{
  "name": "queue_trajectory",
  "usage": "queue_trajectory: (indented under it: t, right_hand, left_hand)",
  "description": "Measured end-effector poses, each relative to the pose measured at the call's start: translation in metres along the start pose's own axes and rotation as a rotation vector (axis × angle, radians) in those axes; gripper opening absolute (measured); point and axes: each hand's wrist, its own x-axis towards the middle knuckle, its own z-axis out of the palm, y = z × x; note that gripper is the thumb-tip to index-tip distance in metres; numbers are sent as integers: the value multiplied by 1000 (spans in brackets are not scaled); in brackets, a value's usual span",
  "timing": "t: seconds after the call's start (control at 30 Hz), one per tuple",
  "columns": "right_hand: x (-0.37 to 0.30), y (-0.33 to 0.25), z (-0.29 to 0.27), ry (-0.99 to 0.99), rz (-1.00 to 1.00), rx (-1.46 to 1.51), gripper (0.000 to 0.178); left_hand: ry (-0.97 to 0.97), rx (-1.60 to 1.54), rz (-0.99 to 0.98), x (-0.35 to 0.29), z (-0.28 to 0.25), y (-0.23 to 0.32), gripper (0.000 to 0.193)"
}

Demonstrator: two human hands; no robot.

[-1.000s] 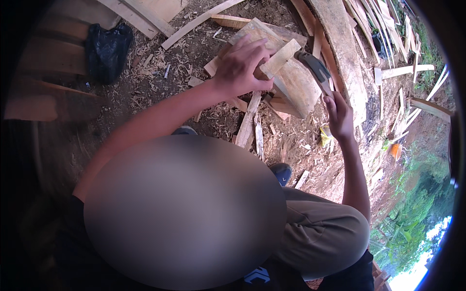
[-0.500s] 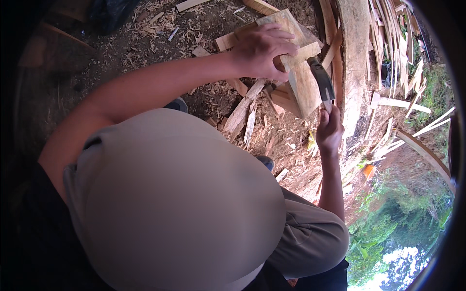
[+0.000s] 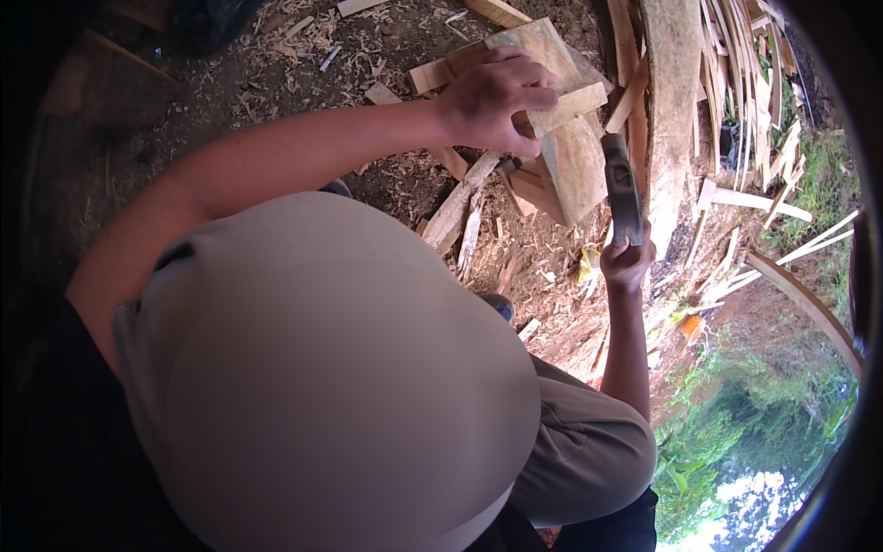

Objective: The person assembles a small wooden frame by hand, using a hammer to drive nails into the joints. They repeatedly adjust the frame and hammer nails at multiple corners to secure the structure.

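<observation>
Head view: dirt floor (image 3: 322,87), w/ a wood block (image 3: 575,175) over it. R hand (image 3: 628,264) is wrapped round the hammer (image 3: 623,189), just right of the block; exact gap unclear. L hand (image 3: 497,103) pinches the near end of a wood strip (image 3: 581,103) lying across the block's top. Risk: an off-centre blow could catch L fingers (image 3: 541,97); a loose pinch could let the strip skid.

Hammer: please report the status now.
Right hand holding hammer, apart from short wood piece. Left hand gripping that piece across larger block, partly covering both.
</observation>
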Motion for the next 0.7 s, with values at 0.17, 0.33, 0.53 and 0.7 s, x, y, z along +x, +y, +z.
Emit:
queue_trajectory:
  t: [0.17,0.33,0.53,0.7]
  right_hand:
    - [-3,16,4,-151,-8,-81,47]
    - [9,21,-10,-112,-205,-84,52]
    - [20,19,9,-253,-4,-200,49]
    - [16,36,-9,-3,-166,-57,52]
  left_hand:
    - [12,-16,-28,2,2,2,36]
    - [16,-11,-32,2,1,3,36]
    - [120,-45,15,1,0,1,38]
    - [75,6,5,0,-3,4,35]
